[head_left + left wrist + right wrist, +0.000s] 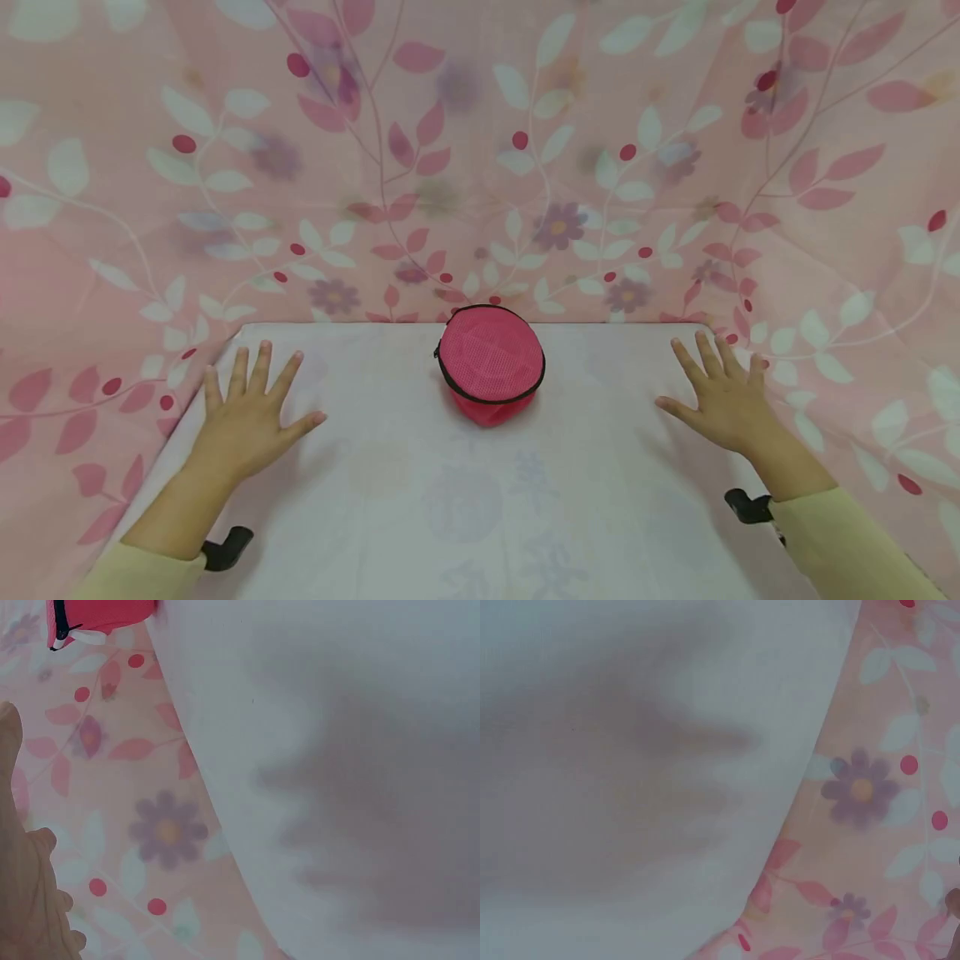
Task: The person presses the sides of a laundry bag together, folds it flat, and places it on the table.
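Note:
A round pink mesh bag (491, 354) with black trim and a zipper stands at the far middle of the white-covered table (375, 500). Its lid looks closed, and what it holds cannot be made out. To its left, my left hand (243, 425) hovers above the cloth with fingers spread and nothing in it. My right hand (723, 404) is likewise spread over the right side, apart from the bag. In the left wrist view a corner of the bag (105, 613) shows at the top, and part of the left hand (30, 885) at the left edge.
Pink floral fabric (480, 167) hangs behind the table and along both sides. Faint bluish characters show on the white cloth at the front. Each wrist carries a black mount, one by the left sleeve (142, 575) and one by the right sleeve (847, 533).

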`<state>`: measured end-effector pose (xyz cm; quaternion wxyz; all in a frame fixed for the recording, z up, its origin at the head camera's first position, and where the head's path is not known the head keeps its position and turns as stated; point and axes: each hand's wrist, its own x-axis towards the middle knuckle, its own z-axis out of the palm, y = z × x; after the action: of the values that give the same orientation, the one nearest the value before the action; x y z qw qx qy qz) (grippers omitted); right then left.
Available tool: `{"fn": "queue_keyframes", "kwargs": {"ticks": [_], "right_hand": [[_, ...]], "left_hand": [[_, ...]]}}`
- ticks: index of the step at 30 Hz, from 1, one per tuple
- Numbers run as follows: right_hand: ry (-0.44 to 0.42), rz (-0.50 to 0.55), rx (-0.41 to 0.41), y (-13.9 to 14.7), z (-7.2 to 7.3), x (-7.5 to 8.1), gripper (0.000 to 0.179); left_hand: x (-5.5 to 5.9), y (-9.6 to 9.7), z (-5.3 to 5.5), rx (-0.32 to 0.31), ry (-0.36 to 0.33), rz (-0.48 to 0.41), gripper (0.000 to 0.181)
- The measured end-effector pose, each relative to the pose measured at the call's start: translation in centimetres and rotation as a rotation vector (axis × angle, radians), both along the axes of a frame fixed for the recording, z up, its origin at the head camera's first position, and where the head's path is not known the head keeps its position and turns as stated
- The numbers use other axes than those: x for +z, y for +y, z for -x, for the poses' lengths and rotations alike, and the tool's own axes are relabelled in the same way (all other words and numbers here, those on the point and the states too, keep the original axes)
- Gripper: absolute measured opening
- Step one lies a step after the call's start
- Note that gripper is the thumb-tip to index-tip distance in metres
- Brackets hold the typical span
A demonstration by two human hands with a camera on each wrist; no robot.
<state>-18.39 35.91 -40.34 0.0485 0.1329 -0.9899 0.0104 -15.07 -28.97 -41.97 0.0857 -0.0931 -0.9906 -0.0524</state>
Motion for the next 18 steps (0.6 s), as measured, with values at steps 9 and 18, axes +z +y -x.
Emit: {"fn": "queue_keyframes", "kwargs": {"ticks": [9, 18], "right_hand": [[0.031, 0.005, 0.039, -1.6, 0.2, 0.5, 0.095], [0.051, 0.057, 0.077, -2.8, 0.6, 0.5, 0.093]], "left_hand": [[0.1, 1.1, 0.5, -0.011, 0.020, -0.041, 0.096], [0.1, 2.4, 0.7, -0.040, 0.025, -0.080, 0.095]]}}
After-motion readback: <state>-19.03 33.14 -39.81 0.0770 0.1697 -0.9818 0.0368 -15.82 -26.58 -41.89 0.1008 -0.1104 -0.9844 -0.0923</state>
